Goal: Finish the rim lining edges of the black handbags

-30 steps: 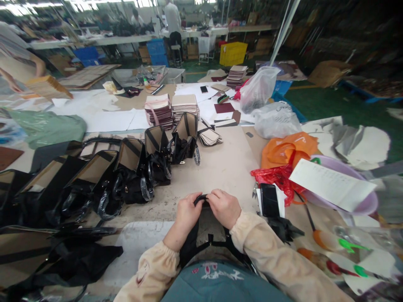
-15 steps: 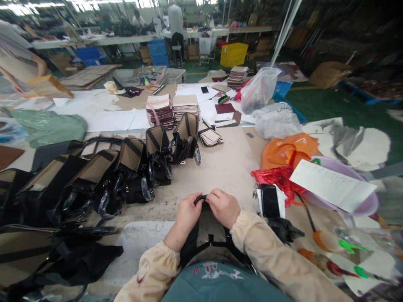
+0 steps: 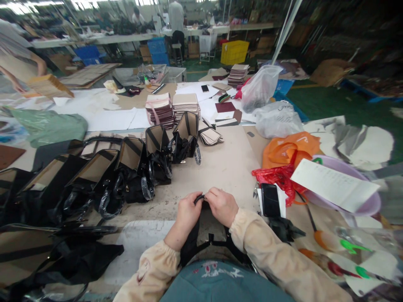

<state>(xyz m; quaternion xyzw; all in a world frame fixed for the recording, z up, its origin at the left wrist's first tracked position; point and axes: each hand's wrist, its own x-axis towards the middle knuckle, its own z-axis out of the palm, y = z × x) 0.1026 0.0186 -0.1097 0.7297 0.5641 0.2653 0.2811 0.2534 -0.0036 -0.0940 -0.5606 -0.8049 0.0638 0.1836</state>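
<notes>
At the table's near edge, my left hand (image 3: 186,214) is closed with thumb and fingers pinching a black curved edge (image 3: 199,198). My right hand (image 3: 223,206) grips the same edge just to the right, fingers bent, the two hands almost touching. Below them hangs the black bag piece (image 3: 189,245) the edge seems to belong to, with a greyish inner side, against the teal apron (image 3: 217,283). My forearms and the apron hide much of it. To the left stand several black bags (image 3: 132,182) with tan board insides and plastic-wrapped handles.
A phone (image 3: 270,199) lies to the right, beside a red plastic bag (image 3: 277,176) and a purple basin (image 3: 362,197) with a written sheet (image 3: 333,184) over it. Glue-stained brushes (image 3: 327,241) lie nearer. Stacked panels (image 3: 185,107) stand ahead. A co-worker (image 3: 19,50) is far left.
My right hand has shifted slightly left and up along the black edge. My left hand keeps its pinch, almost unmoved.
</notes>
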